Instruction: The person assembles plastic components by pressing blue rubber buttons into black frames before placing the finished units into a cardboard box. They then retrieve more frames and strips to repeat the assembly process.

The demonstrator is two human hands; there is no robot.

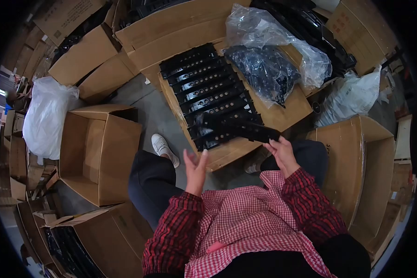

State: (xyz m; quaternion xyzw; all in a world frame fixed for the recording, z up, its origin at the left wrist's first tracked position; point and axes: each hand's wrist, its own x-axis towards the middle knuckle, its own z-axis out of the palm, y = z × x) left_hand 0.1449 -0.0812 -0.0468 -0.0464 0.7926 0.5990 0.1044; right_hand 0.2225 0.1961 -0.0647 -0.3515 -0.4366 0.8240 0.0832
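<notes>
My right hand (282, 154) grips one end of a long black plastic part (248, 129) with round holes. The part slants up to the left over the nearest of several similar black parts (206, 83), laid in rows on a cardboard surface (227, 158); its far end is blurred. My left hand (196, 170) is raised near the cardboard's front edge, fingers spread, holding nothing. Beside the rows lies a clear plastic bag (264, 69) with dark parts inside.
An open cardboard box (102, 153) stands at the left, another carton (345, 162) at the right. A white plastic bag (48, 116) and a white sack (352, 97) lie at the sides. Lower left, a box (109, 236) holds black parts. Crumpled clear plastic (259, 28) lies at the back.
</notes>
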